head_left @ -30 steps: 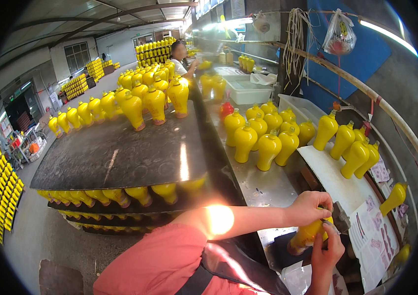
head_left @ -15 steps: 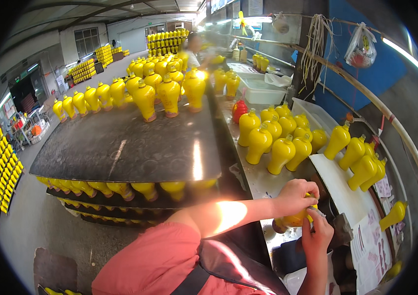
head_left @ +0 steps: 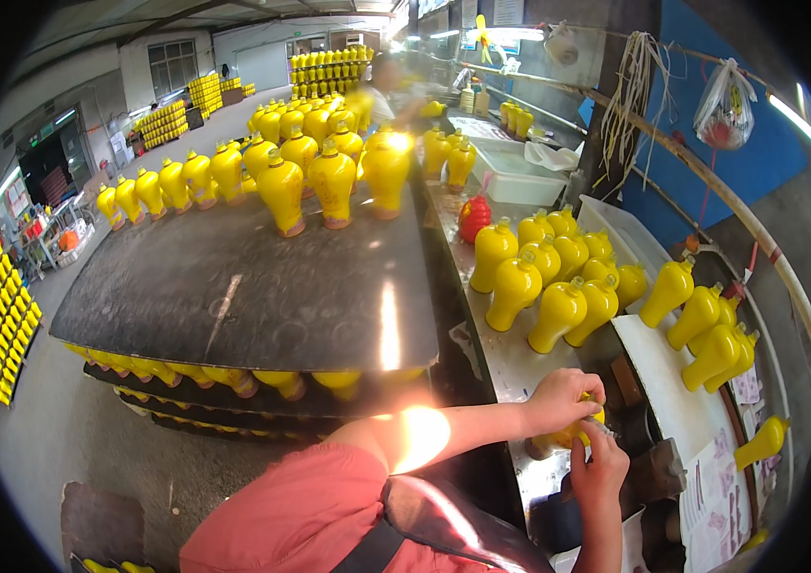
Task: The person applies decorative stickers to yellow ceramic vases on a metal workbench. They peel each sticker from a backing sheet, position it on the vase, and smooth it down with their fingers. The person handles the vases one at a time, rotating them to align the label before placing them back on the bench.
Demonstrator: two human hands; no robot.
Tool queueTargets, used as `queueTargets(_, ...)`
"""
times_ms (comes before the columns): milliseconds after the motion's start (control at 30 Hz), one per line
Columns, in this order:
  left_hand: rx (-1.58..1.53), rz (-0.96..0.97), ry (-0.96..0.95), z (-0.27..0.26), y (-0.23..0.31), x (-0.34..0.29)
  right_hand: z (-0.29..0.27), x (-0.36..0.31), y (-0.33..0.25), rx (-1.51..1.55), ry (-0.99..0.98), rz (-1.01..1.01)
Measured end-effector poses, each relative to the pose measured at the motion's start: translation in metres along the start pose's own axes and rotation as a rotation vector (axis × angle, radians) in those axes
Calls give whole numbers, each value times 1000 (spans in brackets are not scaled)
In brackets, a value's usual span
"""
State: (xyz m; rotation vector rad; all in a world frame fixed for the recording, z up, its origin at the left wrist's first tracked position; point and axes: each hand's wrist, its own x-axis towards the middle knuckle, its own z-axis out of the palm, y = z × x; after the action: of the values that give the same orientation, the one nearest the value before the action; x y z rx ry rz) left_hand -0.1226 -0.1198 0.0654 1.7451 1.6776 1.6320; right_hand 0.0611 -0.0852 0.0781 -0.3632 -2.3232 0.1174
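Note:
A yellow bottle (head_left: 559, 440), partly hidden behind my hands, lies tilted over the near end of the workbench. My left hand (head_left: 563, 399) reaches across from the left, its fingers curled around the bottle's far end. Close against it, my right hand (head_left: 601, 468) has its fingers pinched together at the bottle. Something small and pale shows at those fingertips, too small to name. Beyond my hands, several glossy yellow bottles (head_left: 558, 313) with clear necks stand grouped on the bench.
To the left, a dark board (head_left: 262, 286) bears yellow bottles along its far side, with stacked layers of bottles beneath. More bottles (head_left: 711, 355) stand by a pale sheet (head_left: 658, 358) at right. A red ribbed object (head_left: 474, 219), a clear tub (head_left: 510, 174) and a wooden pole (head_left: 711, 172) are farther off.
The view has shifted slightly. Both hands stay together at the bottle, a little lower and farther left in the picture, and the bottle shows at a slightly different tilt.

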Motion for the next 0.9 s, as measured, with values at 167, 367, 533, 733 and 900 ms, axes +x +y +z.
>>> queueTargets(167,4,-11,-25,-3,1,1,2,0,1,-8,-24,15)
queueTargets(367,6,14,-88,-1,3,0,0,-3,2,9,-8,6)
queueTargets(533,12,34,-69,2,2,-1,-3,-4,2,16,-23,27)
queueTargets(733,14,14,-81,2,4,-1,-6,-4,1,24,-36,16)
queueTargets(900,15,24,-69,1,4,-2,-4,-5,0,-2,-25,6)
